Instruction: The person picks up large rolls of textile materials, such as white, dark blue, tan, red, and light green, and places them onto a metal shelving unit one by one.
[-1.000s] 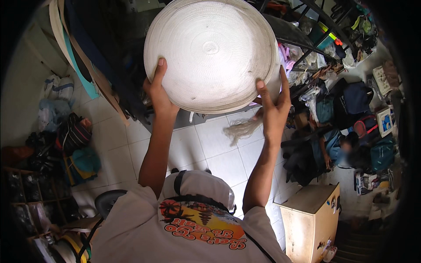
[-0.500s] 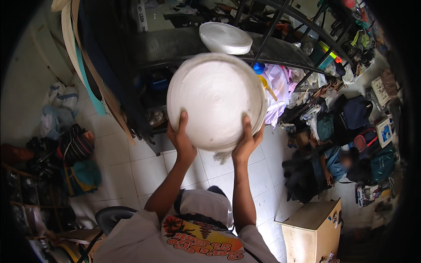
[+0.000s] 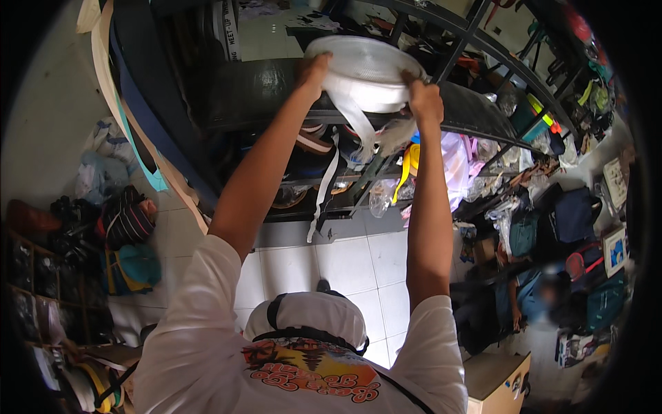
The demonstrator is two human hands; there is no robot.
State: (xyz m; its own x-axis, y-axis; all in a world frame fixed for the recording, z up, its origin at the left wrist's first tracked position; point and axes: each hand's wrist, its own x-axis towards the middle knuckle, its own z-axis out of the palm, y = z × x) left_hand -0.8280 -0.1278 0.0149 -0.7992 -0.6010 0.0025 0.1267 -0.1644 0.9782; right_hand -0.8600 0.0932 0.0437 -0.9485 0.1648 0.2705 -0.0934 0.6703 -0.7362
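A wide flat roll of white webbing is between my two hands, at the front edge of a black shelf top. My left hand is closed on its left rim. My right hand grips the right rim, its fingertips partly hidden. Just beneath shows a white coil, seemingly the second roll, mostly covered. From the rolls a loose white strap end hangs over the shelf edge. Beside it, near my right wrist, dangles a frayed tuft of threads.
Long straps hang at the left. Under the shelf top are a yellow strap, a thin white strip and a pale plastic bag. Black frame bars rise at the right. Another person is at the far right, near bags.
Both arms have stretched forward, carrying the webbing roll away from my body onto or just over the other roll on the shelf. The held roll now looks tilted flatter.
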